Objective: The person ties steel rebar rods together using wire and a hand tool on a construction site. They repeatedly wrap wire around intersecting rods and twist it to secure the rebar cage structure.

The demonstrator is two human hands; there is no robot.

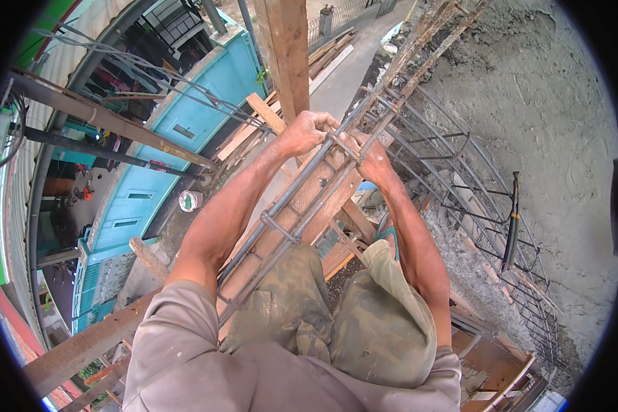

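A long rebar cage of steel bars with square stirrups runs from my lap up between my hands, over a wooden plank. My left hand is closed at the cage's left bar, its bent fingers at one corner of a stirrup. Around the right side of that stirrup curls my right hand, also closed, partly behind the bars. Its fingertips are partly hidden. Any tie wire between the fingers is too small to make out.
An upright timber post stands just beyond my left hand. To the right, another rebar cage lies beside rough grey concrete, with a dark tool with an orange band on it. A turquoise wall and a white bucket are below left.
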